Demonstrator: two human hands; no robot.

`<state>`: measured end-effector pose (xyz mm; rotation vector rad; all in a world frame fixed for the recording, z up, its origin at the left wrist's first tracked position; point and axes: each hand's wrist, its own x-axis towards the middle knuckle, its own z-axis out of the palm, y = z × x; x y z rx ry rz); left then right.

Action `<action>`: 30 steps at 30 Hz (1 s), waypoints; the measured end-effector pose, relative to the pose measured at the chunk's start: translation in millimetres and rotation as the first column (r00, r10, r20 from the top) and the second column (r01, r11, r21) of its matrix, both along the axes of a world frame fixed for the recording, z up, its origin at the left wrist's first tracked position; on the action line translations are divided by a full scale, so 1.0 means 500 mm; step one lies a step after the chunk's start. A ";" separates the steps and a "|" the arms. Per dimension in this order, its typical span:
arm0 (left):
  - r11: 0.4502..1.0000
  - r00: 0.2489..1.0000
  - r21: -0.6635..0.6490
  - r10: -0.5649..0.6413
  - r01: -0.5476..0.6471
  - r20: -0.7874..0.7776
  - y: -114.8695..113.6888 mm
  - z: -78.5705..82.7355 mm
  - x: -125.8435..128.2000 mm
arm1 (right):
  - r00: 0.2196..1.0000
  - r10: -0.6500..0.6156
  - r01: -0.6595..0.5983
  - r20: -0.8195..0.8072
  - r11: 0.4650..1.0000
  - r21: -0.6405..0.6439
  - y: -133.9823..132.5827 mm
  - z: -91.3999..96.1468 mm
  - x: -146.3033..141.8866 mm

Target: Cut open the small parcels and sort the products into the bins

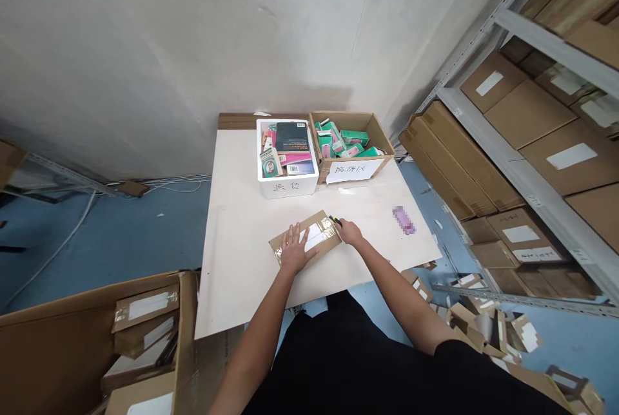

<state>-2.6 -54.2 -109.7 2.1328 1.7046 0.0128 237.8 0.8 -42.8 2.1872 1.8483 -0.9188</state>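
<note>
A flat cardboard box (327, 249) with shiny clear tape and a white label lies at a slant on the white tabletop (236, 241). My left hand (293, 250) rests on top of it, fingers spread over the cardboard and the label's edge. In my right hand (349, 232) is a black and yellow box cutter (334, 220), closed in the fist at the box's right end. The cutter's tip is at the taped edge; whether the blade is in the tape is too small to tell.
Behind the box stand a white foam bin (289, 189) of books and a carton (382, 164) of green boxes. A blurred purple item (403, 220) lies right. A large carton (186, 331) of parcels is at lower left, shelving (541, 193) with boxes at right, opened cartons (476, 325) on the floor.
</note>
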 end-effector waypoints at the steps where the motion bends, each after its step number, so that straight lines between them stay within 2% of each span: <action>1: 1.000 1.000 -0.005 0.004 -0.004 0.004 0.000 0.000 0.000 | 1.000 0.016 -0.016 0.021 1.000 -0.001 0.007 -0.002 -0.005; 4: 1.000 1.000 -0.023 0.012 -0.012 0.012 0.000 -0.001 0.001 | 0.997 0.044 -0.043 0.062 0.999 -0.017 0.020 -0.001 -0.014; 9: 1.000 1.000 -0.018 0.015 -0.015 0.005 0.004 0.000 0.002 | 0.998 0.059 -0.057 0.011 0.989 -0.136 0.031 0.016 -0.008; 12: 0.999 1.000 -0.024 0.022 -0.022 -0.001 0.005 0.000 0.002 | 0.997 0.070 -0.067 0.016 0.984 -0.162 0.029 0.022 -0.005; 17: 0.999 0.999 -0.037 0.032 -0.032 0.007 0.006 -0.003 0.003 | 0.999 0.034 -0.032 0.010 0.988 -0.151 0.002 0.022 0.005; 30: 0.999 1.000 -0.022 0.025 -0.025 -0.005 0.004 0.007 0.003 | 0.990 0.084 -0.060 0.111 0.979 -0.197 -0.067 0.032 0.022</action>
